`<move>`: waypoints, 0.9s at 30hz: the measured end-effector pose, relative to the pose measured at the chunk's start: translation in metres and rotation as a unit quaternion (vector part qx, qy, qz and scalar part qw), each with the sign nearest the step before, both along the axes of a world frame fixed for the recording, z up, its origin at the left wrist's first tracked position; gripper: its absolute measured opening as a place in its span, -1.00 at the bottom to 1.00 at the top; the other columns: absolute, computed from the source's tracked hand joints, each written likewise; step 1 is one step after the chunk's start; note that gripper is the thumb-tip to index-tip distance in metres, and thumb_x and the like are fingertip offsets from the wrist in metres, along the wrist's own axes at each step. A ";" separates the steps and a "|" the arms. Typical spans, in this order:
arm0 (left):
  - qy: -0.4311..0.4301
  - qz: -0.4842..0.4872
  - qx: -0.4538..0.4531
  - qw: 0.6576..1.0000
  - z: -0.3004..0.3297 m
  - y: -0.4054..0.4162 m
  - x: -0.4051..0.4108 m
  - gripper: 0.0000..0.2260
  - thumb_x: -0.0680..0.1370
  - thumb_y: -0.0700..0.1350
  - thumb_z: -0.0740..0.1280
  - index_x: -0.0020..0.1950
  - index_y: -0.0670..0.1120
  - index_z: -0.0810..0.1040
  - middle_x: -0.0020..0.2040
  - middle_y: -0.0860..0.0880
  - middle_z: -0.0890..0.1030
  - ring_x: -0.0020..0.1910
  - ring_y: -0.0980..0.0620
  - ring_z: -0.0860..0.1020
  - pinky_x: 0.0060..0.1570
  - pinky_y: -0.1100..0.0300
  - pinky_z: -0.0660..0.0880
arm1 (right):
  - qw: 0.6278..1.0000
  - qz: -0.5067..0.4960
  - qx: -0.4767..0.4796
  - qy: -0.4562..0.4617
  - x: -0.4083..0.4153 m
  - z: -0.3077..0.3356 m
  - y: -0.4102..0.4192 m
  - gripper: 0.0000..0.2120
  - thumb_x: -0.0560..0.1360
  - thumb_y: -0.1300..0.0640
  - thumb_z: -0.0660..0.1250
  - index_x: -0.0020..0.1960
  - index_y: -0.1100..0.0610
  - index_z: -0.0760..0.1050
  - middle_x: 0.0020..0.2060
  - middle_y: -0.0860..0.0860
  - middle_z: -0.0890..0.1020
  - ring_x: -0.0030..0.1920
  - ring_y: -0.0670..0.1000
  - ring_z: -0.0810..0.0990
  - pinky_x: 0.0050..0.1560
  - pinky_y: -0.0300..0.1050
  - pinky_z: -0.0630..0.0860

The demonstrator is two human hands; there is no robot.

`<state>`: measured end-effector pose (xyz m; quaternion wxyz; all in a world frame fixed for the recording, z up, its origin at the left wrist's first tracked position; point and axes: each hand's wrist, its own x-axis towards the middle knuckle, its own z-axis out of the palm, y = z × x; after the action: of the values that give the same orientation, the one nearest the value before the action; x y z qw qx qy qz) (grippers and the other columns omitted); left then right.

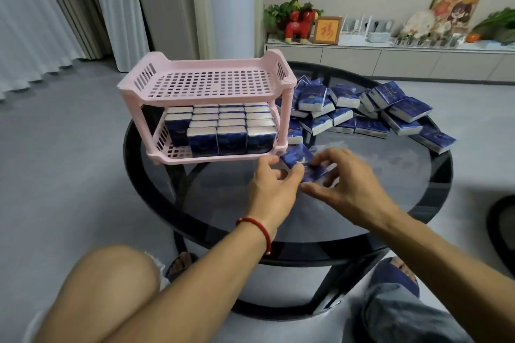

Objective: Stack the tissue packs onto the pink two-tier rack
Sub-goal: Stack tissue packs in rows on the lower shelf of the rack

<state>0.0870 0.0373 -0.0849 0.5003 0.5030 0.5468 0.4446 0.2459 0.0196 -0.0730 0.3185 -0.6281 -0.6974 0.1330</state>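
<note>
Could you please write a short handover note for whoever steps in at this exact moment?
Left hand: fingers on a tissue pack just in front of the rack's right corner.
Right hand: on the same small cluster; exact grip unclear.
Pink rack: on the glass table, left side. Lower tier nearly full of upright packs; front-left slot looks open. Upper tier bare.
Loose pile: right of the rack.
Left: fill the gap, then the top.

A single head-worn wide-angle view looks forward and down from close above the round glass table [390, 220], with the floor toward nine o'clock.
</note>
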 end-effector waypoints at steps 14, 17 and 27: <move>-0.031 0.037 0.031 0.998 -0.004 0.008 -0.035 -0.60 0.55 -0.23 0.45 0.30 0.01 0.40 -0.03 -0.08 0.68 -0.24 0.04 0.66 -0.39 0.32 0.53 | 0.957 -0.175 0.052 -0.225 0.012 -0.028 0.102 -0.50 0.53 0.34 0.26 0.43 0.06 0.35 0.05 0.17 0.42 -0.09 0.17 0.40 -0.26 0.00 0.31; -0.029 0.030 0.036 0.999 -0.005 0.008 -0.034 -0.60 0.55 -0.23 0.45 0.30 0.03 0.41 -0.02 -0.09 0.67 -0.23 0.04 0.66 -0.40 0.32 0.53 | 0.948 -0.190 0.086 -0.240 0.012 -0.032 0.116 -0.58 0.48 0.35 0.38 0.30 0.12 0.45 0.02 0.15 0.40 -0.08 0.16 0.40 -0.33 -0.02 0.30; -0.033 0.024 0.036 0.999 -0.004 0.007 -0.036 -0.61 0.56 -0.22 0.45 0.32 0.00 0.42 -0.06 -0.09 0.67 -0.30 0.03 0.60 -0.43 0.37 0.48 | 0.954 -0.136 0.076 -0.256 0.036 -0.034 0.113 -0.62 0.55 0.11 0.41 0.35 0.06 0.49 0.26 0.08 0.52 0.18 0.21 0.52 0.01 0.16 0.54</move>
<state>0.0511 0.0445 -0.0891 0.4890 0.4924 0.5258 0.4919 0.2818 0.1329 -0.1073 0.1910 -0.7037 -0.6719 -0.1304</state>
